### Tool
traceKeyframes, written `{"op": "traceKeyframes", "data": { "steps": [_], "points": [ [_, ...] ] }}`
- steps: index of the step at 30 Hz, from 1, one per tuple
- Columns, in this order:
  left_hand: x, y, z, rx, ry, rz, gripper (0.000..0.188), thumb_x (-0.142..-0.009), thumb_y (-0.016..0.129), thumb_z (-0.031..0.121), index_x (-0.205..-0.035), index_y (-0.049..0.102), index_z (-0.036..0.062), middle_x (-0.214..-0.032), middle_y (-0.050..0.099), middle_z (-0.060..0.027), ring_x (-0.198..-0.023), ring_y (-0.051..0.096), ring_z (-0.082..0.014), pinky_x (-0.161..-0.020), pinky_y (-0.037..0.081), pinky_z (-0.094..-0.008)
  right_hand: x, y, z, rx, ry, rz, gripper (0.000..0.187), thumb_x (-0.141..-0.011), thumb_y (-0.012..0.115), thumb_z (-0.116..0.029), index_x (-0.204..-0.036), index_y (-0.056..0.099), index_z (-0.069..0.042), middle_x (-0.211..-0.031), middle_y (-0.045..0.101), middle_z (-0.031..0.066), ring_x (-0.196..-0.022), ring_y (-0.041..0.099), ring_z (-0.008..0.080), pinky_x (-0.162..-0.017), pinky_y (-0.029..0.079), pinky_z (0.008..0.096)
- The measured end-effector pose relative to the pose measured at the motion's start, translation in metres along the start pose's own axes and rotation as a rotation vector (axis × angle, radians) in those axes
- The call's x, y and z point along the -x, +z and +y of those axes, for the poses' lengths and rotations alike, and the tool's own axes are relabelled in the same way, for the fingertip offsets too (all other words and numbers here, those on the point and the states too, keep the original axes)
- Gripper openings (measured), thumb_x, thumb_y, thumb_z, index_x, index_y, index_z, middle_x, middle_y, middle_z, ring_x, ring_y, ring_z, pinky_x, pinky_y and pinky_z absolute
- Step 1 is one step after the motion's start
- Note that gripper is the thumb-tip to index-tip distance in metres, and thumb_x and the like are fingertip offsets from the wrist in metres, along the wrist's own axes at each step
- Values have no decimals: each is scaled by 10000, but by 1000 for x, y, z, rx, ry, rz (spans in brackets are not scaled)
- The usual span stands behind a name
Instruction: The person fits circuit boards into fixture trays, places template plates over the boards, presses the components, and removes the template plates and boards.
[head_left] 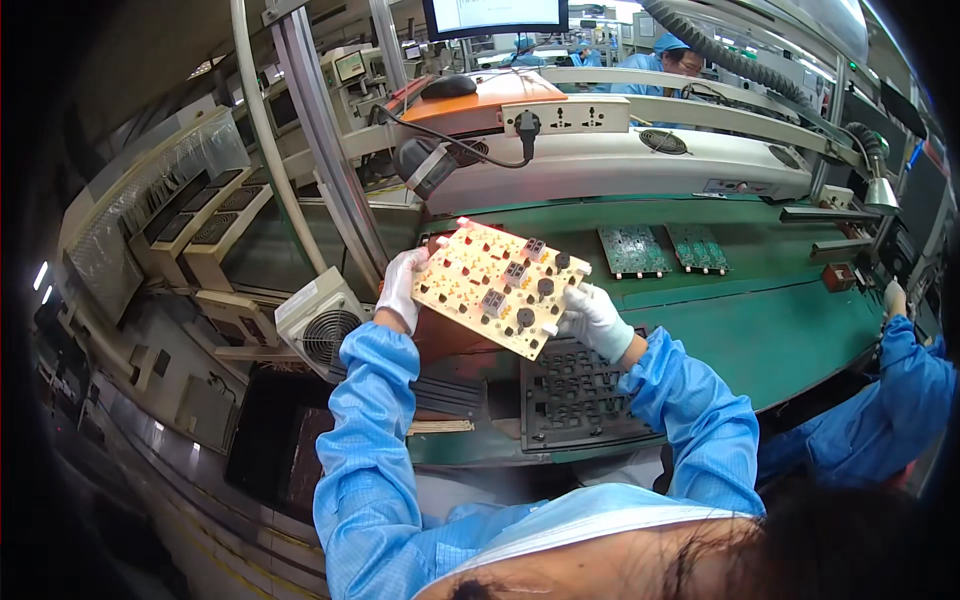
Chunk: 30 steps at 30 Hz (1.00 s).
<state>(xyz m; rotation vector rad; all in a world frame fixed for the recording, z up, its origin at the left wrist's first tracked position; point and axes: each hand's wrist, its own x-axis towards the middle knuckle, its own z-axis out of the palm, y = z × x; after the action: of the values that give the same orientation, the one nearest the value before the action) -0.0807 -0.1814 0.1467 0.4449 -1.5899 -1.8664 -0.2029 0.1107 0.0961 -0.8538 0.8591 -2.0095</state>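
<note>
A pale yellow circuit board [475,285], dotted with black round parts and small digit displays, is held up and tilted between my two gloved hands. My left hand [403,287] grips its left edge. At the right edge, my right hand [597,322] has its fingers closed on the board's corner. Reddish light falls on the upper left part of the board. Below my right hand lies a black slotted tray [580,395] at the bench's near side. A handheld scanner [428,168] hangs just beyond the board, its head pointing down.
Two green circuit boards [633,250] lie on the green bench [740,325] at the far right. A white power strip [567,117] runs along the rail above. A fan unit [322,325] stands left. A co-worker's blue sleeve [905,385] reaches in from the right.
</note>
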Motion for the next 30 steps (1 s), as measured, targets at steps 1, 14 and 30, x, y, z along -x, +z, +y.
{"op": "traceKeyframes", "data": {
  "steps": [1,14,30],
  "points": [
    [9,2,3,-4,-54,73,361,-821,626,324,-1022,565,30,-884,579,-26,-809,573,-163,-799,454,-275,6,4,-5,1,-5,5,368,-849,629,-309,-1056,531,-22,-862,598,29,-690,572,97,-624,506,248],
    [136,-93,26,-1602,603,-210,321,-829,595,281,-995,604,7,-908,603,-192,-874,555,-356,-775,442,-427,13,16,106,701,87,-73,300,-791,625,-73,-1084,573,-34,-1008,625,44,-935,566,138,-824,480,324],
    [119,-108,10,-1683,650,-137,153,-820,527,166,-849,572,22,-734,571,-164,-735,563,-330,-669,459,-418,-16,9,139,659,408,-7,286,-855,599,-153,-1084,565,16,-994,620,61,-866,592,117,-796,497,272]
  ]
}}
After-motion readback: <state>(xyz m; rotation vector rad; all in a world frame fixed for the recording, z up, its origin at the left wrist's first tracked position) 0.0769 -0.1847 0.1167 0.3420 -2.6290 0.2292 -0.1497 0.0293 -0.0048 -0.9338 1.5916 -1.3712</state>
